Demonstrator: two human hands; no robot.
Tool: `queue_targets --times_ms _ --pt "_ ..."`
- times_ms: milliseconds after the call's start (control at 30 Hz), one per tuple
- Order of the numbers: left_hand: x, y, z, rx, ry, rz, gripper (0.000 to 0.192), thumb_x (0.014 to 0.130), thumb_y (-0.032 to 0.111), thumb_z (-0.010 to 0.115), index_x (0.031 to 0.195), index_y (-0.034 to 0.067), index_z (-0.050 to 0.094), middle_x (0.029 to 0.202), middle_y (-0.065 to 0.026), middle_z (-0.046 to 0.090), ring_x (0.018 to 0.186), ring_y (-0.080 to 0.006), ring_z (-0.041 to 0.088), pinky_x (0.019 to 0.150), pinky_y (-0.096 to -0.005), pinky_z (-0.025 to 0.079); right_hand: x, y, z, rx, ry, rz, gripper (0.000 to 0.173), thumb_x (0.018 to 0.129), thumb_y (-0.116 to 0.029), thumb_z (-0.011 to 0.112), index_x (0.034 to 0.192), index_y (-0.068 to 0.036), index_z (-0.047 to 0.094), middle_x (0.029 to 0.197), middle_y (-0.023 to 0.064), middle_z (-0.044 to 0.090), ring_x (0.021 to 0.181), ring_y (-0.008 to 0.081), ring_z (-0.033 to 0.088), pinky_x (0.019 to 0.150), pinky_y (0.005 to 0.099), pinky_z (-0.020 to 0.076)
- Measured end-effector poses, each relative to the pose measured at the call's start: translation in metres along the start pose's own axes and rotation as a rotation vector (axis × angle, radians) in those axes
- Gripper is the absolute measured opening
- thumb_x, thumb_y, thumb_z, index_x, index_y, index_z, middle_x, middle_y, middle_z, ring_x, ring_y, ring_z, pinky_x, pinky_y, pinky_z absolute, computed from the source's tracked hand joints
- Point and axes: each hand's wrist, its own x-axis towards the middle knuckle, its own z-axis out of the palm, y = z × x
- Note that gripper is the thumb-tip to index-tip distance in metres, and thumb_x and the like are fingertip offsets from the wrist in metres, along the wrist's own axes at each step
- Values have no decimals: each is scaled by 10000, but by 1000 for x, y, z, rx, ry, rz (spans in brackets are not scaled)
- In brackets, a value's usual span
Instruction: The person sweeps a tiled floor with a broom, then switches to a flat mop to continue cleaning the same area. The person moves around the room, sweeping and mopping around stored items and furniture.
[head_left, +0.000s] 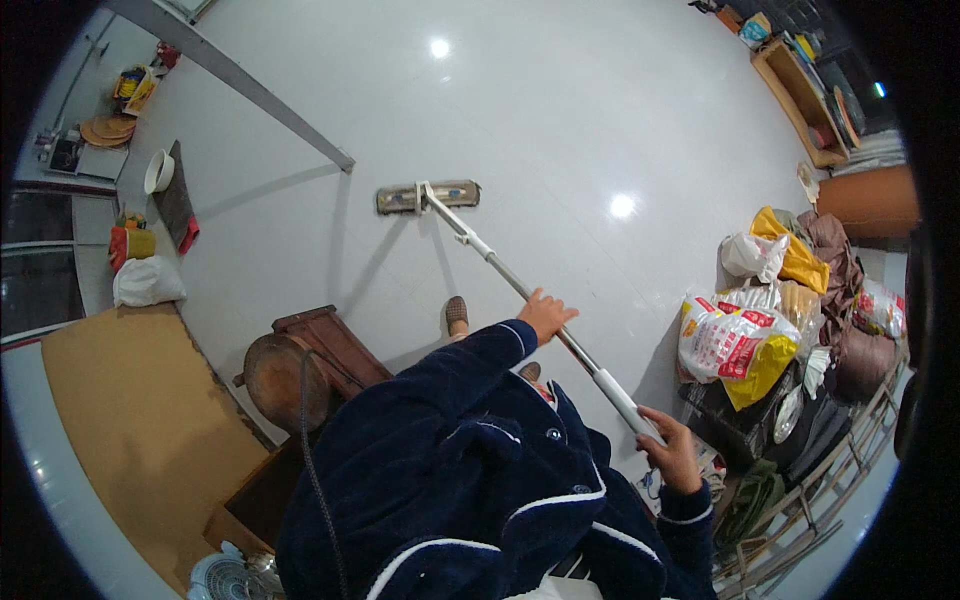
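Note:
A flat floor mop (487, 255) reaches diagonally from beside my body out over the pale tiled floor. Its rectangular mop head (390, 200) lies flat on the tiles ahead of me, near the foot of a grey post. My left hand (546, 315) is around the metal middle of the pole, some fingers spread. Lower down, my right hand (670, 448) holds the white grip at the pole's end. Both arms are in dark blue sleeves with white piping. My feet in brown slippers (456, 311) stand on the floor under my left arm.
A grey post (262, 97) meets the floor ahead on the left. Wooden furniture (330, 345) with a round wooden block stands close on my left. Filled plastic bags (739, 337) are piled at right, beside a wooden ladder-like frame (817, 487). A white basin (159, 172) is far left.

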Motion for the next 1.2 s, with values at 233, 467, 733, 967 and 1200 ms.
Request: queue_targets --times_ms 233,467,733,967,1200 --pt "15 -191 -49 130 -93 -297 409 870 132 498 1257 262 515 1045 -48 587 1072 -245 536 990 -546 323 125 -80 113 17 -31 -90 442 875 -122 605 1298 -49 500 727 56 602 495 73 472 434 221 387" --pt "-16 -279 -91 93 72 -580 607 755 205 717 1308 200 467 1342 -52 446 1300 -264 344 1021 -504 328 214 -121 203 -171 28 -441 441 856 -136 615 1281 -65 522 713 90 606 524 126 513 494 263 436" --pt "-39 -243 -64 -9 -15 -546 563 751 335 708 1267 243 501 1376 -25 432 1355 -253 271 1038 -570 294 162 -104 181 -596 15 -365 508 831 -216 628 1310 -122 487 920 245 646 828 390 635 722 435 503" --pt "-14 -130 -19 10 -228 -311 489 663 383 764 1103 220 628 1156 -42 608 1118 -264 532 870 -524 405 49 -55 91 -851 19 -272 519 822 -231 669 1310 -167 504 938 195 668 806 330 657 719 407 520" --pt "0 32 7 -202 -249 31 347 742 346 731 1001 134 642 862 -130 676 825 -338 640 731 -462 501 -51 -31 -41 -877 -53 -293 508 759 -173 734 1240 -120 582 830 219 661 696 277 668 634 361 508"
